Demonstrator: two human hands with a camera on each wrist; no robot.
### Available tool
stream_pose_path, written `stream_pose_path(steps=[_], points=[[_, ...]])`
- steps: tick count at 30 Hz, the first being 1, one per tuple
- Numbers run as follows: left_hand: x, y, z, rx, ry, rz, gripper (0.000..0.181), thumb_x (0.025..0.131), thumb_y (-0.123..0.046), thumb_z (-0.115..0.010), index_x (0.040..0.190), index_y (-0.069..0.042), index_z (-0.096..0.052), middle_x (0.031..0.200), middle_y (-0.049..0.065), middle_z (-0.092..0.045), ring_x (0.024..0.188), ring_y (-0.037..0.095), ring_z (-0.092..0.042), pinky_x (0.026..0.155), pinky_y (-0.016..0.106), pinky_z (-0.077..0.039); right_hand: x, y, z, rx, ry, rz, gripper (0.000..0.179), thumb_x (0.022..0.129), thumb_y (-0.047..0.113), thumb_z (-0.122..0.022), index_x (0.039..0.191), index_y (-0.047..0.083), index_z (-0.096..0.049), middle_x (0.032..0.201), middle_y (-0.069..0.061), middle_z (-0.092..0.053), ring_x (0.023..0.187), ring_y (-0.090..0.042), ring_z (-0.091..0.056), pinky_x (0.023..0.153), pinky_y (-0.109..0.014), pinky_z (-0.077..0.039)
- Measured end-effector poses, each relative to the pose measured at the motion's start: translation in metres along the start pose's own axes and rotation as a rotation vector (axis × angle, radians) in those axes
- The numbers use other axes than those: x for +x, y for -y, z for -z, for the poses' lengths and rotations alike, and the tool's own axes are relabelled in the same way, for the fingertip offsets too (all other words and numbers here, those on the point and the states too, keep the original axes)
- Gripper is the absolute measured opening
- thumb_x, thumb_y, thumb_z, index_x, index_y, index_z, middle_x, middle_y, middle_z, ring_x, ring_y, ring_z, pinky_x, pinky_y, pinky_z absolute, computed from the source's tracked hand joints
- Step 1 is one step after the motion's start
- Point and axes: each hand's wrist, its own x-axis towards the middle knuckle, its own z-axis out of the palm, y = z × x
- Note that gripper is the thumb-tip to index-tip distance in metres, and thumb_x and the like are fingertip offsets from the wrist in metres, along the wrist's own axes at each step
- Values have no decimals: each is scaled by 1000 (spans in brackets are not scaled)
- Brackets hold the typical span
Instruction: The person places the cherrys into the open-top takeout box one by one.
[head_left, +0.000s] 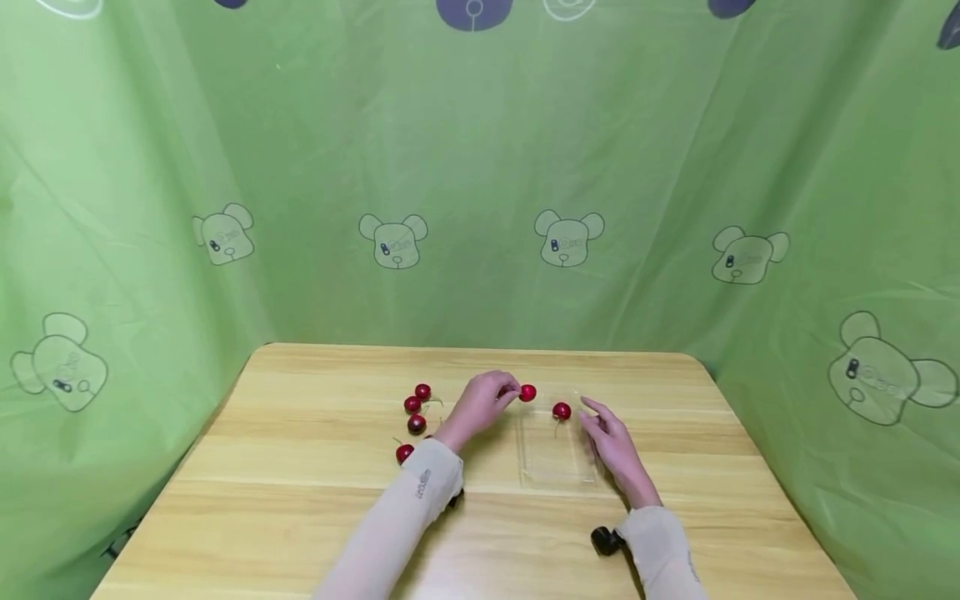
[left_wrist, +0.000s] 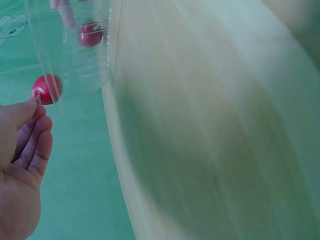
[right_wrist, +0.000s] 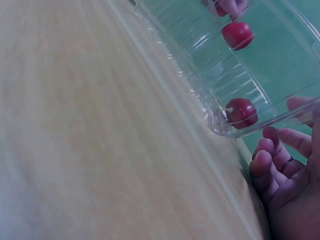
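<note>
Delicately, the left hand [head_left: 480, 402] pinches a glossy red cherry [head_left: 528, 392] by its stem [left_wrist: 38, 99] near the far-left corner of a clear tray [head_left: 558, 478]; the loosely open right hand [head_left: 617, 451] flanks it. Green curtain [head_left: 480, 133] backs the wooden table [head_left: 300, 450].

Green curtain [head_left: 480, 125] behind and at both sides, outlined bear heads [head_left: 395, 244], wood-grain table [head_left: 262, 500]

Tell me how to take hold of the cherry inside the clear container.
Pinch the cherry by its stem, coming down from above. The stem sticks out towards the near end of the clear container, while the round body would probably roll. The container's wall stands close on the cherry's right, so a sideways approach there looks blocked.
</note>
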Motion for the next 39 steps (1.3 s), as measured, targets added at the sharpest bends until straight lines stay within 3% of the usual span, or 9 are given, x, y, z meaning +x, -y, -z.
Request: stream_pose_path(steps=[13,27,39], points=[[6,-5,-7,83,11,-7,9,99,-20,-72,100,-12,-75,93,-1,-73,84,9,-65,83,22,-56,20,-37,-1,-10,-41,24,57,108,34,-56,158,10,-41,101,-17,-62,57,-12,-53,58,-28,-52],[6,-6,-14,76,-22,44,10,97,-22,-74,94,-12,-75,86,-2,-70,76,7,-60,73,18,-52,21,-41,-1,-26,-52,43,56,108,35,-56,157,10,-43,107,-21,-62,60,-11,-54,62,-28,-53],[6,-9,-16,109,-27,63,9,97,-20,-74,96,-11,-76,87,-1,-71,76,8,-60,74,18,-53,21,-40,0,-38,-48,54,56,109,34,-54,157,10,-42,108,-24,-63,59,-12,-55,66,-29,-53]])
